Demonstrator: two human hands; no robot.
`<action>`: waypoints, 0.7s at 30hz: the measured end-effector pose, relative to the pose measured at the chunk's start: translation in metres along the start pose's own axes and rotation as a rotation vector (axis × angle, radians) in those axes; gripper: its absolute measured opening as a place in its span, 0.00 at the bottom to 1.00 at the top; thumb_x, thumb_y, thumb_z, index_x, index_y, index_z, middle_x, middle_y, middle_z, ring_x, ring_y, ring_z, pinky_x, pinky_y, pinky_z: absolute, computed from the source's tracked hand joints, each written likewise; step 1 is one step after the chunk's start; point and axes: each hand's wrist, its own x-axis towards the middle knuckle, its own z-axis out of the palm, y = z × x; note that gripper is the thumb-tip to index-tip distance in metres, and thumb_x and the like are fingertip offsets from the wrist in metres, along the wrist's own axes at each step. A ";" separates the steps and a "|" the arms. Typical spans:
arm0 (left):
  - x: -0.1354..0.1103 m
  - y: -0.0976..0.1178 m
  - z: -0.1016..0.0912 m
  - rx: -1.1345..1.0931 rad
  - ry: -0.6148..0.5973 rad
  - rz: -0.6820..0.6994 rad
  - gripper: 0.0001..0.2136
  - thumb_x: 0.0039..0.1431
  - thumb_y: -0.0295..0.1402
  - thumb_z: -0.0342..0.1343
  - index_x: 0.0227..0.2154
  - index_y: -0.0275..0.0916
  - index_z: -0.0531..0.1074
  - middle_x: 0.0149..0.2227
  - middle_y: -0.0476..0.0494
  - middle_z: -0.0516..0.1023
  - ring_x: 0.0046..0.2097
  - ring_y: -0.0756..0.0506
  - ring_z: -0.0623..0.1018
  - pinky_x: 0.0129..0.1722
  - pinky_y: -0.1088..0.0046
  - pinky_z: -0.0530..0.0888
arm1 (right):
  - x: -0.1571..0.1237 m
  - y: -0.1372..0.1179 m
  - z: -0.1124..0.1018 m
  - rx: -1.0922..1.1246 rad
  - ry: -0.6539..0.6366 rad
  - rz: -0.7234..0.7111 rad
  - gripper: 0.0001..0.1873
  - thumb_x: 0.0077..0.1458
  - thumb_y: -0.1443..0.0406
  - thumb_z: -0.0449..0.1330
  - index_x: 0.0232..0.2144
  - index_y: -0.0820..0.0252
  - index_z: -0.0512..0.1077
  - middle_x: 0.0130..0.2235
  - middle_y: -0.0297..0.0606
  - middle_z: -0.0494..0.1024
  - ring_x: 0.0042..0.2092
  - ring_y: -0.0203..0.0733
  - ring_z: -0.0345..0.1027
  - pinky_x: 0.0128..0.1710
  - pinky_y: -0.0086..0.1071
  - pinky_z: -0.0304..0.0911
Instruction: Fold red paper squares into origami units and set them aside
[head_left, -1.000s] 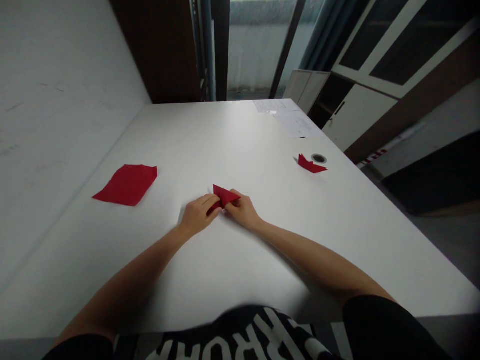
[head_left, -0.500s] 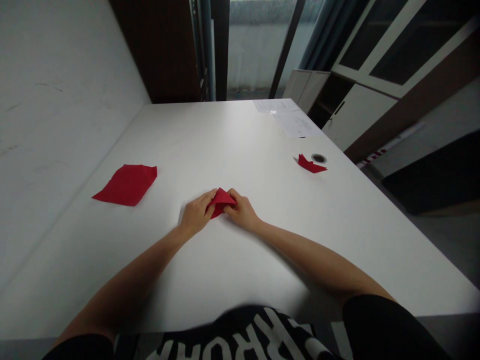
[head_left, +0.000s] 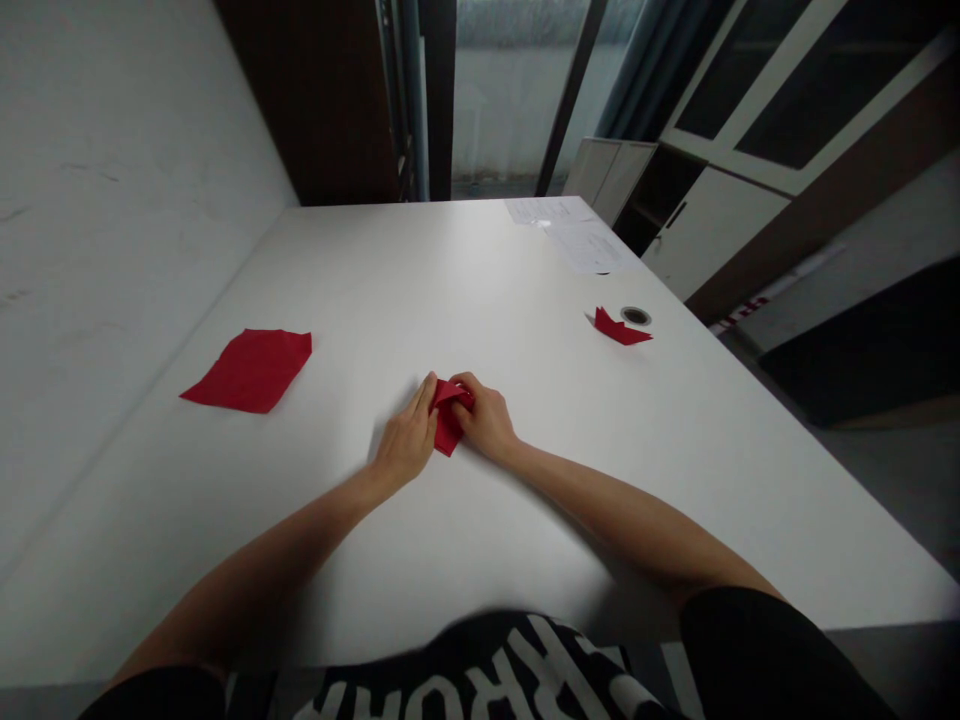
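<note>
Red folded paper (head_left: 448,425), one piece: near the middle of the white table (head_left: 360,290), pinched narrowly between left hand (head_left: 406,442) and right hand (head_left: 486,417). Also: flat red sheet (head_left: 251,370), table's left; small folded red piece (head_left: 619,329), table's right.

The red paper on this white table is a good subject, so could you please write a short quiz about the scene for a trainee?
1. True or false: the folded red paper is held between the left hand and the right hand.
2. What lies right beside the small folded red piece on the table? A) a round hole B) a pair of scissors C) a coffee mug
3. Fill in the blank: the flat red sheet lies to the ____ of both hands.

Key: 1. True 2. A 3. left
</note>
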 end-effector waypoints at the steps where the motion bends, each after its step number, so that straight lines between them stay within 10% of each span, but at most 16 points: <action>1: 0.001 -0.002 -0.001 -0.023 0.009 -0.006 0.26 0.72 0.31 0.40 0.71 0.40 0.48 0.70 0.38 0.58 0.70 0.42 0.62 0.67 0.57 0.65 | 0.000 0.001 0.000 -0.001 -0.006 0.008 0.20 0.53 0.70 0.54 0.48 0.52 0.71 0.35 0.33 0.80 0.32 0.42 0.69 0.36 0.34 0.61; 12: 0.011 -0.028 -0.004 -0.427 0.098 -0.154 0.24 0.63 0.23 0.43 0.57 0.43 0.72 0.59 0.47 0.76 0.61 0.46 0.74 0.64 0.57 0.70 | 0.012 0.023 -0.004 0.279 -0.121 -0.017 0.21 0.55 0.69 0.52 0.48 0.55 0.75 0.38 0.32 0.81 0.36 0.39 0.71 0.40 0.33 0.66; 21: 0.013 -0.042 -0.012 -0.215 -0.015 0.020 0.26 0.56 0.18 0.43 0.52 0.42 0.76 0.58 0.46 0.76 0.61 0.46 0.74 0.65 0.56 0.69 | 0.022 0.044 -0.014 0.102 -0.203 -0.240 0.26 0.53 0.76 0.50 0.49 0.56 0.78 0.47 0.39 0.81 0.49 0.43 0.73 0.54 0.39 0.66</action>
